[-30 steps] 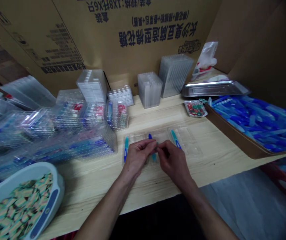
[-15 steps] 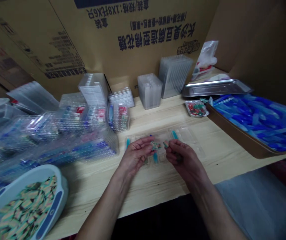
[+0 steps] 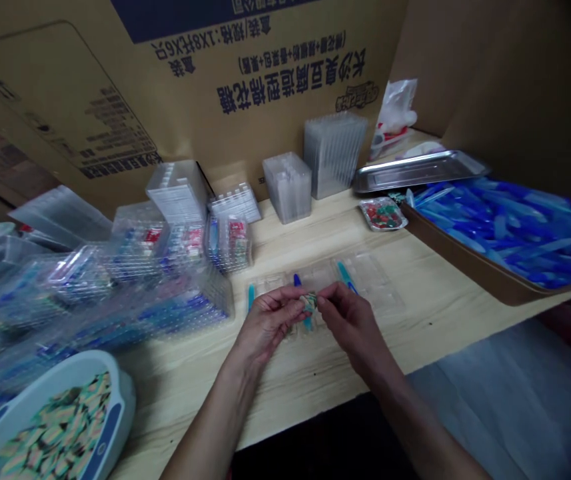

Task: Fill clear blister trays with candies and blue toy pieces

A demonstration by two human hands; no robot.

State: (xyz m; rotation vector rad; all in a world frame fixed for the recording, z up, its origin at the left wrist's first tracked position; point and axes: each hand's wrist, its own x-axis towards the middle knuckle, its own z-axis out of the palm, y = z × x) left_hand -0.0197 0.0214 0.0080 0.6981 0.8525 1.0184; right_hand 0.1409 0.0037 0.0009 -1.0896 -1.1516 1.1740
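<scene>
At table centre, left hand (image 3: 268,325) and right hand (image 3: 352,330) pinch a small striped piece (image 3: 308,302)

The striped piece sits between the two hands, just above a transparent blister tray (image 3: 370,280) on the pale wooden table (image 3: 190,387). The fingertips (image 3: 326,292) of both hands come together on it from either side, clamping it, though they partly hide its shape. Under and beside the hands, the blister tray carries teal-and-blue plastic pieces (image 3: 345,273), which lie apart from one another.

At lower left, a pale blue basin (image 3: 108,407) holds a heap of similar striped pieces (image 3: 60,427). Filled transparent packs (image 3: 130,293) are piled along the left side, and stacks of transparent trays (image 3: 335,155) stand at upper centre against printed cardboard (image 3: 285,87). At upper right lie a steel tray (image 3: 415,172) and a small tray of red and green bits (image 3: 382,215). Further right, a brown tray (image 3: 465,267) is heaped with blue plastic pieces (image 3: 505,227).
</scene>
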